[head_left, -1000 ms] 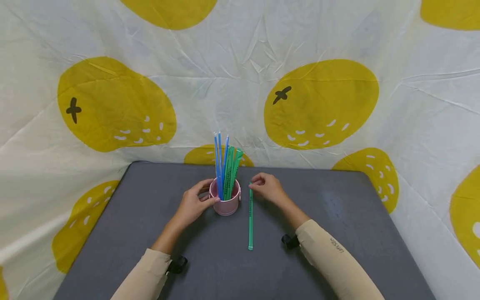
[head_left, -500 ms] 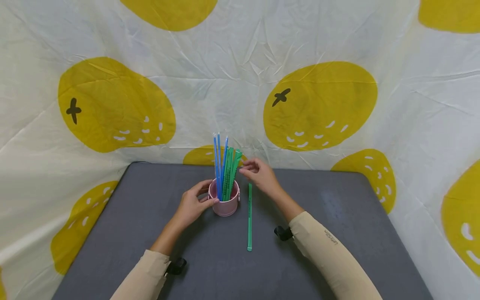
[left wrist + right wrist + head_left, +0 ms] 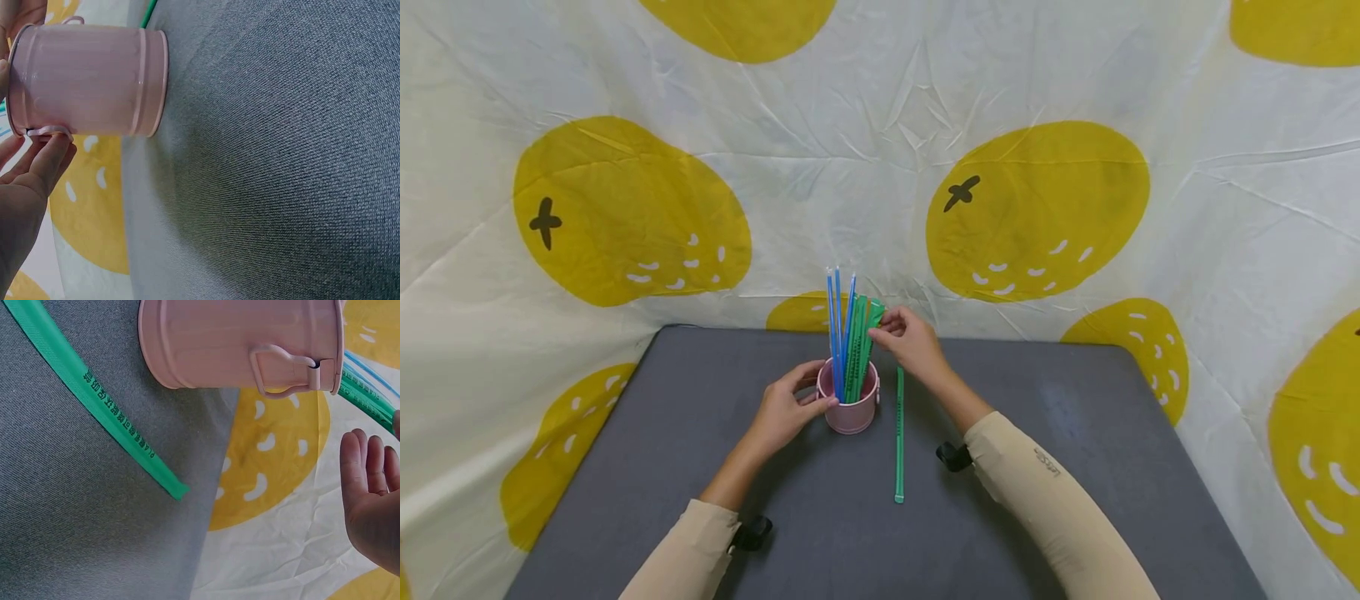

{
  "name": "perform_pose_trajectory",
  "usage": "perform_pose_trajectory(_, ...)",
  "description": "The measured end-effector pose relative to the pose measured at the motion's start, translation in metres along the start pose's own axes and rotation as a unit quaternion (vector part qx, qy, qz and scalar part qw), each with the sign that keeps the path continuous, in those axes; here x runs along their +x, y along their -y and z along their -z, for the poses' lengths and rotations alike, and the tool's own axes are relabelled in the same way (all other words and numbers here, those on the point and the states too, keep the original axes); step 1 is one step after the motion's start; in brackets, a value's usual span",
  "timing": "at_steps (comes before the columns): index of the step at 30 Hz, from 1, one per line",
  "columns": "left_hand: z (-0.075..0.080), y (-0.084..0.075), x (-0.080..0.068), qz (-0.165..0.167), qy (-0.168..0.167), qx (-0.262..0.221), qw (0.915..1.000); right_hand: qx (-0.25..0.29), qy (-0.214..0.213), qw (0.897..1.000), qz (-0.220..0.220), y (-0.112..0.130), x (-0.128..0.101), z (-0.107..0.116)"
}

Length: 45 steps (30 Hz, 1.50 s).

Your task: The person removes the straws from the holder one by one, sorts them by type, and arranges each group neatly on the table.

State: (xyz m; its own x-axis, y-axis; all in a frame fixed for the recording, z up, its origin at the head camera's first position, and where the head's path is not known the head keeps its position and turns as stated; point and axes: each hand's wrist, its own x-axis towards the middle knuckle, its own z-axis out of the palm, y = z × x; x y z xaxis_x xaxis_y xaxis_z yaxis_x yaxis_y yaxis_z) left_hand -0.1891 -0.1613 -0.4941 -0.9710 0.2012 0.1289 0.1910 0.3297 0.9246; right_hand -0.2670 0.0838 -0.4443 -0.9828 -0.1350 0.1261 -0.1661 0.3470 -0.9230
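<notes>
Left grip [image 3: 784, 411] round pink bucket [image 3: 852, 419]

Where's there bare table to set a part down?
Bare table: between the left sleeve and the left edge; between the right sleeve and the right edge; between the sleeves, nearer the camera than the loose green straw. Crowded: around the pink pail, with the left hand on it and the right hand at its green straws.

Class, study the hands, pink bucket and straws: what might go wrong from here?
The right hand is at the bunched green straws; pulling one may drag others.
They rise well above the pink bucket, which might tip if the left hand lets go.
The loose green straw beside it could be knocked aside.
</notes>
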Motion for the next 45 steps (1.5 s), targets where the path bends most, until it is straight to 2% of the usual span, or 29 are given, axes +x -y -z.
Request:
perform_pose_trajectory(15, -0.001, -0.001, 0.001, 0.005, -0.002, -0.013, 0.9999, 0.015, 0.003, 1.000, 0.013, 0.005, 0.004, 0.003)
perform_pose_trajectory(23, 0.000, 0.000, 0.002, 0.003, -0.002, -0.024, 0.9997, 0.008, 0.006, 1.000, 0.023, 0.017, 0.003, 0.010)
perform_pose_trajectory(45, 0.001, -0.004, 0.000, 0.004, 0.004, -0.001, 1.0000, 0.050, 0.002, 0.997, 0.064, 0.049, 0.004, 0.036)
